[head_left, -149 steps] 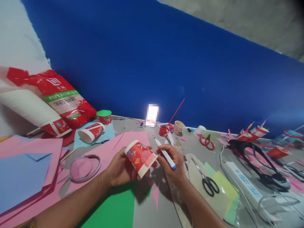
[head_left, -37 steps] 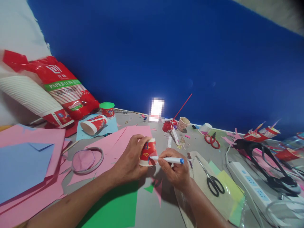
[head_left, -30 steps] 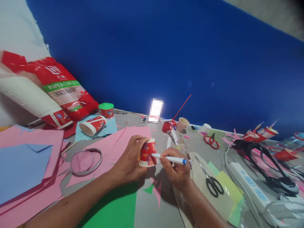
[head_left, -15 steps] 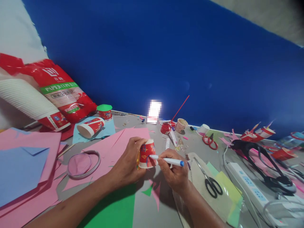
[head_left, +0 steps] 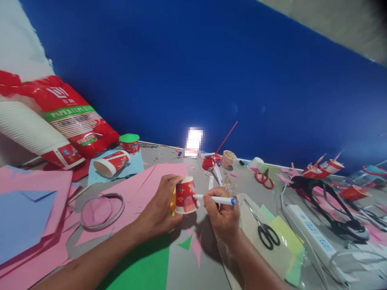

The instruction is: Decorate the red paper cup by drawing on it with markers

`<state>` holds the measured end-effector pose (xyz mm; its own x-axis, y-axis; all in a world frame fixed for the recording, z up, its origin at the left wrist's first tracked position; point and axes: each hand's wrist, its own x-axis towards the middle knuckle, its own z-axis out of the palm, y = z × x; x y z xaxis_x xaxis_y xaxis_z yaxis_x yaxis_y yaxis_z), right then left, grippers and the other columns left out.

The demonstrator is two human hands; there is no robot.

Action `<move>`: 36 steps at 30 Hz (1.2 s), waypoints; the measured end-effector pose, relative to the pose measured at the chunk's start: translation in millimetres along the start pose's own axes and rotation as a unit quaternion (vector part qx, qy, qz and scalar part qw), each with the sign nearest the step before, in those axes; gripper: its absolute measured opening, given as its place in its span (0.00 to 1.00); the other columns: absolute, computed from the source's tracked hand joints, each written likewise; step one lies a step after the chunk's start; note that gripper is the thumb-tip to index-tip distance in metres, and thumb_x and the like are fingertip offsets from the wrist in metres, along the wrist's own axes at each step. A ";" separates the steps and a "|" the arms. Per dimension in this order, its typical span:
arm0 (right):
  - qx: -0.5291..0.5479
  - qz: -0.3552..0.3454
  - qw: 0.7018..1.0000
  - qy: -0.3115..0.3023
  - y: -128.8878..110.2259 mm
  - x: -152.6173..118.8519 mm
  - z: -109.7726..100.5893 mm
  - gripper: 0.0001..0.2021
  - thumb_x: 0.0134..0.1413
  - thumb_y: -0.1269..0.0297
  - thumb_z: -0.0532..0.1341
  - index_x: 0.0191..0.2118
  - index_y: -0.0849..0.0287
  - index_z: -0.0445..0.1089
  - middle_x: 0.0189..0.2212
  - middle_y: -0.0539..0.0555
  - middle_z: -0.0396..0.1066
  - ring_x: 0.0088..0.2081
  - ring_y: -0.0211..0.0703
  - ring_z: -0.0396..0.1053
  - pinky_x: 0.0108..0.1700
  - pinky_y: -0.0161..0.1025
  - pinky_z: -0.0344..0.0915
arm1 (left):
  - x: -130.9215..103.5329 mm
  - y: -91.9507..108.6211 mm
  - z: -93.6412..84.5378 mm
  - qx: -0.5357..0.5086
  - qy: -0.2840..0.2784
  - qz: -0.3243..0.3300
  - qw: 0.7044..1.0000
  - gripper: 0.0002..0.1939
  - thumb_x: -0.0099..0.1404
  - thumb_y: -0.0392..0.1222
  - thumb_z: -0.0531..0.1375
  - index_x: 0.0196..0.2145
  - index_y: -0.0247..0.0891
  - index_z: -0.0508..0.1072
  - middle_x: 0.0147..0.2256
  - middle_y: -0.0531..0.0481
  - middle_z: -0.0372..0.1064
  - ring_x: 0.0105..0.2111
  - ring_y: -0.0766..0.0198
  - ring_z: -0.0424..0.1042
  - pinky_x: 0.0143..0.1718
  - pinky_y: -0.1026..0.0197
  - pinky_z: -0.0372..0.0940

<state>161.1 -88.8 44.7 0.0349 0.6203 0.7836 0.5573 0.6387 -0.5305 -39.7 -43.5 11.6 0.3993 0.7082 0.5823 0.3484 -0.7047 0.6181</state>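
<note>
My left hand (head_left: 161, 203) grips a red printed paper cup (head_left: 185, 189) from its left side, above the table. The cup is upside down, its wider white rim at the bottom. A curved blue line shows on its lower wall. Something yellow (head_left: 173, 201) peeks out between the palm and the cup; its kind is hidden. In my right hand (head_left: 222, 211) is a white marker pen (head_left: 222, 199) with a blue end, pinched like a writing tool. Its tip points left, at the cup's right side; whether it touches cannot be told.
Pink paper (head_left: 145, 185) and green paper (head_left: 148, 266) lie around my left forearm. Black-handled scissors (head_left: 268, 235) rest right of my right hand, near a white power strip (head_left: 314, 233). A bag of paper cups (head_left: 72, 108) leans at the back left; a bright blurred-out rectangle (head_left: 193, 141) stands ahead.
The cup has turned a little in my left hand, and more of the curved blue line shows. The marker tip sits at the cup's right side. The whole view has shifted slightly.
</note>
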 end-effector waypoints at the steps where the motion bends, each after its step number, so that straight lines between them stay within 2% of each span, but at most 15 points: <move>1: -0.002 0.007 1.000 0.007 0.8 -0.2 -0.3 0.09 0.65 0.67 0.62 0.32 0.58 0.73 0.23 0.48 0.73 0.21 0.36 0.68 0.26 0.33 0.64 | -0.2 -0.7 0.4 0.000 0.000 0.001 1.000 0.40 0.58 0.32 0.65 0.65 0.44 0.57 0.58 0.41 0.59 0.61 0.46 0.65 0.61 0.42 0.71; 5: -0.007 0.019 1.000 0.014 0.1 0.5 -0.6 0.10 0.65 0.65 0.61 0.31 0.58 0.73 0.22 0.48 0.72 0.20 0.35 0.66 0.24 0.33 0.63 | 0.3 0.0 -0.3 0.001 -0.006 0.005 1.000 0.41 0.56 0.29 0.64 0.65 0.45 0.57 0.58 0.41 0.59 0.60 0.45 0.66 0.61 0.41 0.71; 14: -0.003 0.024 1.000 0.016 -1.8 3.6 -1.7 0.10 0.64 0.66 0.61 0.29 0.57 0.71 0.20 0.47 0.71 0.19 0.35 0.65 0.24 0.33 0.62 | 2.4 2.8 -2.5 0.002 -0.004 0.005 1.000 0.38 0.58 0.34 0.65 0.64 0.46 0.58 0.57 0.41 0.60 0.60 0.44 0.67 0.59 0.39 0.72; 19: 0.010 0.014 1.000 0.013 -0.3 2.4 -1.4 0.09 0.63 0.67 0.61 0.30 0.58 0.72 0.21 0.47 0.70 0.20 0.35 0.66 0.25 0.32 0.62 | 2.4 0.8 -2.9 -0.006 -0.004 0.016 1.000 0.39 0.58 0.32 0.63 0.65 0.47 0.57 0.58 0.42 0.59 0.61 0.45 0.66 0.60 0.39 0.71; 27: 0.003 0.057 0.998 0.001 1.8 1.4 -4.6 0.11 0.65 0.63 0.60 0.30 0.57 0.70 0.20 0.47 0.69 0.20 0.36 0.65 0.24 0.33 0.62 | 0.7 -4.6 -1.9 -0.009 0.001 0.014 1.000 0.40 0.58 0.34 0.64 0.65 0.47 0.56 0.58 0.41 0.59 0.61 0.44 0.65 0.62 0.37 0.70; 32: 0.007 0.066 0.998 -0.004 3.0 1.1 -7.9 0.11 0.65 0.63 0.59 0.29 0.56 0.68 0.18 0.45 0.64 0.18 0.35 0.61 0.23 0.33 0.59 | 1.3 -5.3 -4.5 -0.024 -0.017 -0.007 1.000 0.40 0.56 0.33 0.64 0.64 0.46 0.57 0.59 0.41 0.59 0.62 0.44 0.65 0.62 0.36 0.70; 36: 0.017 0.066 0.998 0.005 3.1 0.8 -8.4 0.11 0.65 0.63 0.59 0.30 0.56 0.69 0.20 0.46 0.66 0.19 0.35 0.61 0.23 0.33 0.59 | 2.5 -2.0 -6.5 -0.026 -0.026 0.003 0.999 0.40 0.56 0.32 0.63 0.64 0.47 0.56 0.60 0.42 0.58 0.62 0.45 0.64 0.62 0.36 0.69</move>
<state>169.9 -90.1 46.4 0.1153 0.6954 0.7093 0.5187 0.5668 -0.6401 -45.0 -40.1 15.3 0.4452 0.6994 0.5592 0.3018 -0.7051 0.6417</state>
